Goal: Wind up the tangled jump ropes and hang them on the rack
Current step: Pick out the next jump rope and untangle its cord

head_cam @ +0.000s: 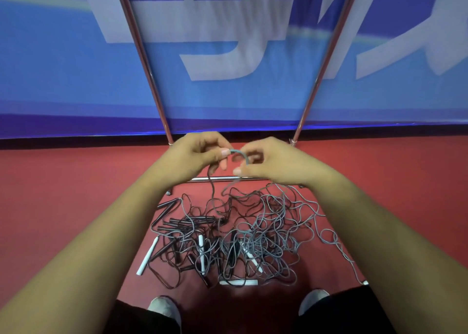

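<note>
- While jump ropes (pixel 235 234) lie tangled on the floor (pixel 63 194), one grey rope (pixel 239 152) is pinched by left hand (pixel 195 153) and right hand (pixel 273 161) (hands close together).
- The rack (pixel 304 115) is seen behind.

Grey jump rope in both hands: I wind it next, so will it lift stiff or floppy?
Probably floppy: the grey jump rope arches tightly between left hand and right hand, then hangs limp. Likely to snag, since it runs down into the tangled pile.
</note>
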Tool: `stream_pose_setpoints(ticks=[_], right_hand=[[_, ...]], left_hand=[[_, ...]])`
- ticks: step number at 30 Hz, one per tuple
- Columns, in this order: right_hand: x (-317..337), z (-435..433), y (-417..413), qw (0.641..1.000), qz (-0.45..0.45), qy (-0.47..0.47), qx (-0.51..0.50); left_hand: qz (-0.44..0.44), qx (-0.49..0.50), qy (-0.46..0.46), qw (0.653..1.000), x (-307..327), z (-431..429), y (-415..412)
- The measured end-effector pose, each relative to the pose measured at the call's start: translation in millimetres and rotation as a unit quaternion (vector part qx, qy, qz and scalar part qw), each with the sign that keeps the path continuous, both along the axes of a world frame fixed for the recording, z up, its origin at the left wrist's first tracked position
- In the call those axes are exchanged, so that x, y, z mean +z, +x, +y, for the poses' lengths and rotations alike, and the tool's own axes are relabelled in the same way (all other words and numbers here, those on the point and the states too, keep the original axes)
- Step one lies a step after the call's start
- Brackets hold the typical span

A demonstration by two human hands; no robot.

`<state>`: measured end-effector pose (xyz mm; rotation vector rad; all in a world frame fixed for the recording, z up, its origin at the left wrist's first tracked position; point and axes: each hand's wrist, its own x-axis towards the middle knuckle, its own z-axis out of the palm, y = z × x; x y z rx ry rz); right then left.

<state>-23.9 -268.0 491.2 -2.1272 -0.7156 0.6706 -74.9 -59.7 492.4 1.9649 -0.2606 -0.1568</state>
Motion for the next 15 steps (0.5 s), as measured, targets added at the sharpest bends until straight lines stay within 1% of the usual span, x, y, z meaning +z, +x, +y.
stream_pose_setpoints(ticks=[2, 3, 4, 5, 6, 7, 8, 9, 10, 12, 13, 15], right_hand=[[2.7, 1.6, 0.0, 0.999, -0.014, 0.043, 0.022], [6.5, 0.3, 1.9, 0.996, -0.015, 0.091, 0.001], [12.2, -1.4, 4.5, 0.987, 0.003, 0.158, -0.041], [20.1, -4.3, 6.8, 0.967, 0.033, 0.233, -0.095], [26.9, -8.8, 10.4, 0.936, 0.07, 0.313, -0.147], [32.3, -14.5, 14.8, 0.907, 0.09, 0.367, -0.186], [35.6, -20.4, 17.8, 0.897, 0.081, 0.379, -0.211], [35.5, -25.5, 19.5, 0.908, 0.051, 0.353, -0.22], [32.9, -29.6, 20.9, 0.928, 0.016, 0.3, -0.22], [23.3, -36.3, 24.2, 0.962, -0.024, 0.175, -0.209], [17.2, -39.3, 27.0, 0.973, -0.037, 0.105, -0.201], [9.9, -44.5, 28.8, 0.98, -0.053, -0.021, -0.189]], left_hand=[[0.011, 0.015, -0.022, 1.0, -4.5, 4.1, 3.1], [0.024, 0.007, -0.002, 1.0, -9.4, 9.2, 5.2], [0.041, -0.012, 0.05, 0.998, -16.1, 15.0, 6.8], [0.07, -0.037, 0.124, 0.989, -24.0, 19.8, 7.4], [0.115, -0.062, 0.192, 0.973, -32.5, 23.1, 6.8], [0.166, -0.077, 0.238, 0.954, -41.0, 26.2, 5.4], [0.204, -0.075, 0.262, 0.94, -47.9, 30.2, 3.5], [0.221, -0.057, 0.271, 0.935, -53.4, 34.8, 3.2], [0.22, -0.033, 0.272, 0.936, -56.9, 39.6, 4.3], [0.167, 0.031, 0.26, 0.951, -55.0, 45.4, 9.0], [0.137, 0.063, 0.216, 0.965, -49.3, 43.6, 10.1], [0.103, 0.092, 0.049, 0.989, -31.1, 32.6, 9.9]])
